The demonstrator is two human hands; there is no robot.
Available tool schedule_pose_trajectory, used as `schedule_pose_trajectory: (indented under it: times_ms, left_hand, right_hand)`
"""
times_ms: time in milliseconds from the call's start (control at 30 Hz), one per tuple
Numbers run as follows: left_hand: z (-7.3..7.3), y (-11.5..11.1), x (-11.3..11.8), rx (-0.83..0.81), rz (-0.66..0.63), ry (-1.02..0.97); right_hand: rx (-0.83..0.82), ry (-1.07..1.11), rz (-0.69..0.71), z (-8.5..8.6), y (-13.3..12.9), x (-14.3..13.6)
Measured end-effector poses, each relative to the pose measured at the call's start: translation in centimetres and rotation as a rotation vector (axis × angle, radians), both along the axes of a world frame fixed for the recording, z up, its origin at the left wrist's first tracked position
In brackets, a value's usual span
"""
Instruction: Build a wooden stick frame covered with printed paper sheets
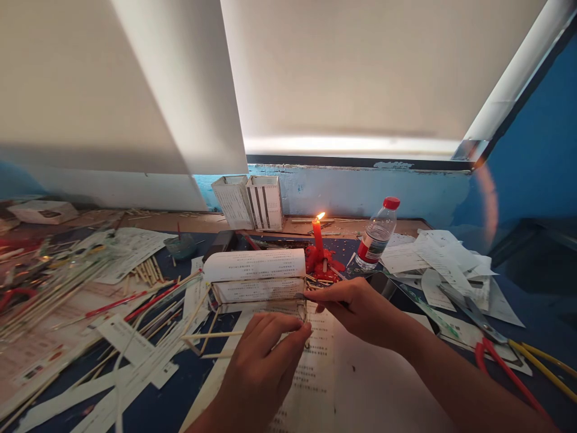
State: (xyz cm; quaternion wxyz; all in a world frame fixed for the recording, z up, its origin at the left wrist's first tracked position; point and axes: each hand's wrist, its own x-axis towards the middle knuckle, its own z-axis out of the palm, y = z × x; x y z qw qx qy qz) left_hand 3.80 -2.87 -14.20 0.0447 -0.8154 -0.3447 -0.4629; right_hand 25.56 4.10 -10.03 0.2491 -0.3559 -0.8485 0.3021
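Observation:
A box-like frame of thin wooden sticks (215,335), partly covered with printed paper (256,263), lies in front of me. My left hand (270,355) is closed, its thumb and fingers pinching the frame's right end. From the right, my right hand (360,310) reaches in with closed fingers around a small dark flat-tipped tool (300,296). The tool's tip touches or nearly touches the paper edge at the frame's upper right corner; most of it is hidden in the hand. Just behind burns a red candle (318,237), standing in melted red wax.
A water bottle (377,234) stands right of the candle. Two paper-covered boxes (265,204) stand by the wall. Scissors (475,319) and paper scraps (451,264) lie right. Loose sticks and paper strips (90,391) cover the left, near a small cup (180,246).

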Motion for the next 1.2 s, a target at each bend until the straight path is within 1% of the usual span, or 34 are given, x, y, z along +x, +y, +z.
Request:
schedule_pose_trajectory:
  times_ms: [200, 300, 367, 433, 667, 867, 1067, 1200]
  left_hand:
    - [0.0, 0.1, -0.1, -0.018, 0.003, -0.017]
    - [0.0, -0.1, -0.1, 0.001, -0.027, -0.013]
    - [0.0, -0.1, 0.0, 0.001, -0.029, -0.016]
    - [0.0, -0.1, 0.0, 0.003, -0.022, -0.02]
    - [-0.6, 0.0, -0.1, -0.014, 0.004, 0.005]
    - [-0.5, -0.2, -0.1, -0.009, 0.007, 0.011]
    - [-0.7, 0.0, -0.1, -0.011, 0.014, -0.013]
    - [-0.9, 0.1, -0.1, 0.005, 0.006, -0.021]
  right_hand:
    - [-0.026, 0.021, 0.082, 0.0, -0.7, -0.2]
    - [0.017, 0.042, 0.016, -0.2, -0.7, -0.2]
    - [0.039, 0.051, -0.027, -0.3, -0.5, -0.1]
    - [0.05, 0.056, -0.043, -0.5, -0.2, 0.0]
    - [0.049, 0.021, -0.016, -0.6, -0.1, 0.0]
    - [0.058, -0.013, -0.024, -0.7, -0.1, 0.2]
    - [0.017, 0.115, -0.036, -1.0, -0.2, 0.1]
    - [0.006, 0.098, -0.042, -1.1, -0.2, 0.0]
